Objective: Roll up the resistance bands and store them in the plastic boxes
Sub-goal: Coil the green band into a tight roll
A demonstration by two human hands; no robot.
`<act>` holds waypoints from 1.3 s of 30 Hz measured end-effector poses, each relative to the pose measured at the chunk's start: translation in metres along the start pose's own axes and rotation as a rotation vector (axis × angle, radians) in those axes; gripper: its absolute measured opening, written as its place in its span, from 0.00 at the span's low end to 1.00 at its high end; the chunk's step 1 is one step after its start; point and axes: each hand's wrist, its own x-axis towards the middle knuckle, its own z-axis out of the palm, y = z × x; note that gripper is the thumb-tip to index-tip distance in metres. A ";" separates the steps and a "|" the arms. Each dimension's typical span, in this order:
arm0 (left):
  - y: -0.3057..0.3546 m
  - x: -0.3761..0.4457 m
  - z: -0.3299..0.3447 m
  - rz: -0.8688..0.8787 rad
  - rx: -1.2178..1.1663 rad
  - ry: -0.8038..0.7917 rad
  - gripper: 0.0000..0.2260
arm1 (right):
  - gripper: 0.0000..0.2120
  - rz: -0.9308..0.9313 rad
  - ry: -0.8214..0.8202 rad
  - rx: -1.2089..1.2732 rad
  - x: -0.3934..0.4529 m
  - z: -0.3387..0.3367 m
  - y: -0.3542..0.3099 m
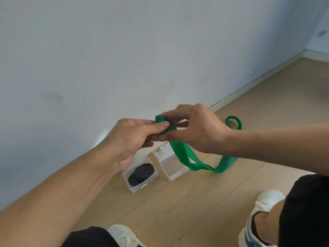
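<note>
Head view: green resistance band (185, 154) is pinched at its top end by left hand (131, 138) and right hand (197, 127), above two open plastic boxes; left box (151, 179) holds a rolled black band (141, 173), right box (175, 175) shows nothing inside. No writing is legible.

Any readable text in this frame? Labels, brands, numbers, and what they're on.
None readable.
green band: no print visible.
Two plastic boxes: one has a small mark on its front wall, too small to read.
White shoes: no legible branding.

Left hand (131, 138), right hand (197, 127) pinching green band (185, 154), open boxes (170, 164)
</note>
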 end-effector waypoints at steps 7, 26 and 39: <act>-0.002 0.000 -0.005 0.024 0.092 -0.122 0.09 | 0.24 0.008 0.009 0.044 -0.005 0.004 0.008; -0.005 -0.003 0.002 0.072 0.126 -0.155 0.09 | 0.22 -0.438 0.140 -0.291 0.000 -0.001 0.005; 0.000 -0.004 0.021 0.191 0.529 0.276 0.21 | 0.13 -0.257 -0.124 -0.871 0.015 -0.006 -0.026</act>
